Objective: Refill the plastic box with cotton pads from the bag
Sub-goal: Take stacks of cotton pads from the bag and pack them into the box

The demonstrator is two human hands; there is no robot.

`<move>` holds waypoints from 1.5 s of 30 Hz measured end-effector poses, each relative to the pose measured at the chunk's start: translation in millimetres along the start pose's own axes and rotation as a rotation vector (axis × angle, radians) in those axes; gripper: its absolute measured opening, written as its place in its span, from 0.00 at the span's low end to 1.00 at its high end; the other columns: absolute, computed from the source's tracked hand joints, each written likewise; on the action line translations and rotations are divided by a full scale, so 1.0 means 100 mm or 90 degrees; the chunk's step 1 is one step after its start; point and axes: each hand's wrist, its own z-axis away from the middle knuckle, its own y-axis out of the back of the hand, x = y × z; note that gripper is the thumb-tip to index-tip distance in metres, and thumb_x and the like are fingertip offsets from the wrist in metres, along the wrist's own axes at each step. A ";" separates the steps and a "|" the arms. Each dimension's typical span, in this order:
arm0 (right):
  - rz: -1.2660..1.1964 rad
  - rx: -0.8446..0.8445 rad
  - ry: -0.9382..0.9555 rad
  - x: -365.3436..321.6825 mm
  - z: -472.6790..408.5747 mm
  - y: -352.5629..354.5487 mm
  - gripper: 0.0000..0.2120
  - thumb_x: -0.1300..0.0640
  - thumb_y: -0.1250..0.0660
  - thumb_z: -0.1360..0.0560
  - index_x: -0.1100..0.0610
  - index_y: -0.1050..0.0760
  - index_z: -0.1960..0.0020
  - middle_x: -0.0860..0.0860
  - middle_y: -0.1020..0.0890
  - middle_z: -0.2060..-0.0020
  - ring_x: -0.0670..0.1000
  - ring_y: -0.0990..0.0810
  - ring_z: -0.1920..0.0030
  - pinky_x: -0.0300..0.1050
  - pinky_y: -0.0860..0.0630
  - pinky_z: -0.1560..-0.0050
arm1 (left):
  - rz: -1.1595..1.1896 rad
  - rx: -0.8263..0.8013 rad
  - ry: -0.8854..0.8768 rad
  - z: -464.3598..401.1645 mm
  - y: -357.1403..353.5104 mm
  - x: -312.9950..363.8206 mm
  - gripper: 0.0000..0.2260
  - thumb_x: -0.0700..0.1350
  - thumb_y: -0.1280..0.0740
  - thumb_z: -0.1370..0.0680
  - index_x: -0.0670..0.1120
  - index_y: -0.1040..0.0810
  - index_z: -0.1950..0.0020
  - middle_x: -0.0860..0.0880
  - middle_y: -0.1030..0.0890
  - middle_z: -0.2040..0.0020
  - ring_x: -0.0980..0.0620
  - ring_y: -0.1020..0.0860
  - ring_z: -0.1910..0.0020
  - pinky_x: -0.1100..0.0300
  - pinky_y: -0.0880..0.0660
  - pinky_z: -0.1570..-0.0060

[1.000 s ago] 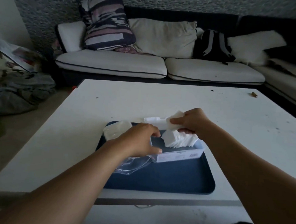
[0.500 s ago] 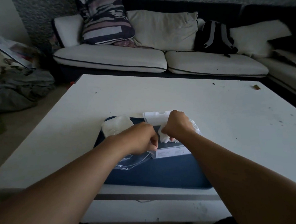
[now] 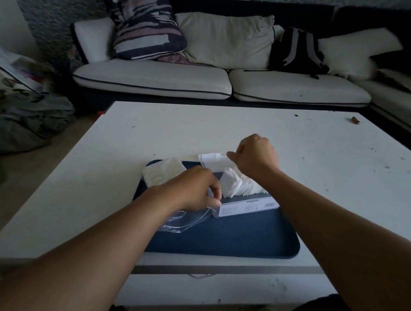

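Shifted since half a second back: right hand (image 3: pixel 253 157) risen off the cotton pads (image 3: pixel 237 187) and pulled toward the tray's far edge, now pinching the white flap of the bag (image 3: pixel 213 161) between thumb and curled fingers; pads more exposed than before. Left hand (image 3: pixel 195 189) barely moved, fingers curled, gripping the near-left corner of the bag right beside the pad stack, thumb against the bag's printed front panel (image 3: pixel 247 206). Bag sitting on the blue tray (image 3: pixel 230 236), roughly at tray centre, mouth held apart between both hands, pads fanned upright inside. Clear plastic box (image 3: pixel 183 222) on the tray's left portion, mostly under the left wrist, touching the bag's left end; contents not readable. Whitish square lid or pack (image 3: pixel 163 172) at the tray's far-left corner, overhanging the rim; which of the two, cannot tell. Tray resting on the white table (image 3: pixel 342 175), close to the near edge. Small brown object (image 3: pixel 355 120) well beyond the tray, at the table's far-right corner. Sofa (image 3: pixel 156 77) past the table from the tray, with a striped pillow (image 3: pixel 145 24) and a black backpack (image 3: pixel 298 51) on it.
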 end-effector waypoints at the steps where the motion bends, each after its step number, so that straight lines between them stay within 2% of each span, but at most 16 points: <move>1: -0.026 -0.047 0.005 -0.05 0.03 0.04 0.14 0.48 0.27 0.27 0.60 0.18 0.59 0.52 0.15 0.67 0.52 0.16 0.68 0.48 0.16 0.62 | 0.002 0.008 -0.006 0.01 0.02 -0.01 0.03 0.49 0.25 0.25 0.51 0.14 0.53 0.60 0.18 0.59 0.61 0.21 0.58 0.66 0.28 0.58; 5: -0.042 -0.392 -0.073 -0.20 0.28 0.04 0.08 0.61 0.33 0.23 0.67 0.19 0.50 0.59 0.14 0.63 0.57 0.13 0.66 0.46 0.16 0.62 | 0.001 0.046 -0.006 0.03 0.10 -0.05 0.05 0.50 0.25 0.25 0.52 0.14 0.52 0.55 0.15 0.56 0.57 0.20 0.56 0.61 0.24 0.55; 9: -0.044 -0.328 0.018 -0.20 0.29 0.11 0.08 0.64 0.34 0.23 0.66 0.19 0.47 0.56 0.15 0.63 0.53 0.16 0.69 0.40 0.19 0.72 | 0.000 0.088 0.039 0.16 0.31 -0.13 0.17 0.60 0.21 0.33 0.52 0.18 0.52 0.56 0.18 0.54 0.54 0.20 0.54 0.55 0.22 0.54; 11: -0.140 -0.307 0.089 -0.30 0.33 0.21 0.07 0.64 0.32 0.23 0.65 0.16 0.50 0.57 0.13 0.60 0.54 0.13 0.63 0.41 0.17 0.64 | -0.100 0.036 0.151 0.29 0.49 -0.16 0.29 0.69 0.22 0.41 0.51 0.24 0.52 0.55 0.22 0.54 0.53 0.23 0.55 0.56 0.25 0.59; 14: -0.259 -0.525 0.176 -0.56 0.59 0.30 0.07 0.65 0.32 0.23 0.65 0.16 0.48 0.58 0.13 0.56 0.52 0.13 0.57 0.43 0.16 0.52 | -0.236 -0.134 0.318 0.45 0.58 -0.25 0.37 0.73 0.23 0.43 0.49 0.23 0.46 0.53 0.22 0.53 0.54 0.23 0.55 0.58 0.25 0.58; 17: -0.017 -0.648 0.336 -0.72 0.82 0.11 0.11 0.64 0.35 0.21 0.62 0.17 0.42 0.55 0.14 0.48 0.51 0.14 0.51 0.39 0.20 0.48 | -0.233 -0.218 0.379 0.45 0.41 -0.44 0.34 0.70 0.24 0.38 0.49 0.20 0.41 0.51 0.21 0.54 0.48 0.19 0.49 0.56 0.22 0.50; 21: 0.227 -0.539 0.420 -0.76 0.79 -0.17 0.13 0.62 0.40 0.19 0.62 0.21 0.40 0.55 0.19 0.51 0.54 0.22 0.55 0.33 0.32 0.68 | -0.186 -0.191 0.407 0.45 0.25 -0.53 0.30 0.65 0.30 0.37 0.51 0.20 0.40 0.49 0.20 0.50 0.45 0.20 0.46 0.52 0.22 0.43; 23: 0.221 -0.463 0.408 -0.78 0.74 -0.21 0.12 0.64 0.39 0.20 0.63 0.23 0.38 0.58 0.19 0.47 0.55 0.21 0.49 0.37 0.29 0.65 | -0.146 -0.143 0.383 0.46 0.22 -0.58 0.26 0.64 0.32 0.32 0.50 0.20 0.41 0.49 0.19 0.47 0.46 0.21 0.48 0.53 0.23 0.47; 26: 0.169 -0.317 0.448 -0.80 0.65 -0.29 0.12 0.65 0.37 0.22 0.61 0.24 0.39 0.57 0.21 0.43 0.57 0.22 0.42 0.48 0.24 0.45 | -0.065 0.009 0.378 0.46 0.24 -0.65 0.16 0.56 0.35 0.23 0.45 0.21 0.44 0.46 0.19 0.44 0.44 0.21 0.48 0.57 0.27 0.53; 30: 0.152 -0.201 0.386 -0.78 0.54 -0.35 0.10 0.67 0.38 0.23 0.55 0.27 0.59 0.54 0.21 0.58 0.59 0.21 0.53 0.43 0.31 0.59 | 0.099 0.198 0.335 0.48 0.34 -0.66 0.10 0.46 0.39 0.21 0.42 0.27 0.59 0.42 0.21 0.56 0.42 0.23 0.57 0.57 0.32 0.62; 32: 0.106 -0.201 0.364 -0.77 0.52 -0.36 0.11 0.67 0.37 0.23 0.54 0.22 0.48 0.55 0.19 0.55 0.57 0.19 0.53 0.43 0.30 0.59 | 0.172 0.221 0.310 0.50 0.36 -0.63 0.12 0.46 0.38 0.21 0.43 0.29 0.63 0.46 0.26 0.64 0.45 0.27 0.63 0.57 0.34 0.64; 35: 0.024 -0.201 0.359 -0.77 0.53 -0.37 0.20 0.66 0.36 0.21 0.53 0.27 0.31 0.55 0.18 0.47 0.54 0.20 0.52 0.46 0.25 0.55 | 0.277 0.225 0.289 0.52 0.38 -0.62 0.12 0.49 0.37 0.22 0.44 0.28 0.62 0.47 0.25 0.64 0.47 0.26 0.62 0.54 0.27 0.60; 37: -0.008 -0.175 0.368 -0.79 0.50 -0.40 0.17 0.63 0.36 0.20 0.54 0.27 0.33 0.56 0.19 0.47 0.58 0.19 0.51 0.50 0.22 0.53 | 0.327 0.240 0.284 0.52 0.41 -0.61 0.11 0.52 0.37 0.27 0.45 0.28 0.64 0.47 0.25 0.63 0.47 0.24 0.59 0.45 0.20 0.50; 39: -0.018 -0.162 0.363 -0.80 0.47 -0.43 0.13 0.61 0.37 0.20 0.56 0.27 0.37 0.56 0.19 0.47 0.59 0.19 0.50 0.51 0.23 0.54 | 0.358 0.245 0.280 0.51 0.42 -0.59 0.10 0.52 0.38 0.32 0.46 0.29 0.65 0.47 0.27 0.64 0.48 0.26 0.60 0.39 0.22 0.43; 42: -0.002 -0.188 0.338 -0.82 0.45 -0.44 0.12 0.57 0.38 0.19 0.57 0.29 0.36 0.57 0.20 0.46 0.59 0.20 0.50 0.51 0.24 0.53 | 0.365 0.235 0.273 0.49 0.43 -0.57 0.09 0.52 0.37 0.33 0.47 0.30 0.67 0.48 0.28 0.66 0.49 0.28 0.62 0.38 0.22 0.45; 45: -0.011 -0.188 0.332 -0.84 0.46 -0.44 0.13 0.58 0.35 0.20 0.56 0.31 0.36 0.57 0.19 0.50 0.60 0.20 0.54 0.52 0.23 0.57 | 0.365 0.210 0.269 0.48 0.43 -0.52 0.10 0.52 0.37 0.34 0.46 0.30 0.66 0.47 0.28 0.65 0.48 0.28 0.61 0.46 0.23 0.56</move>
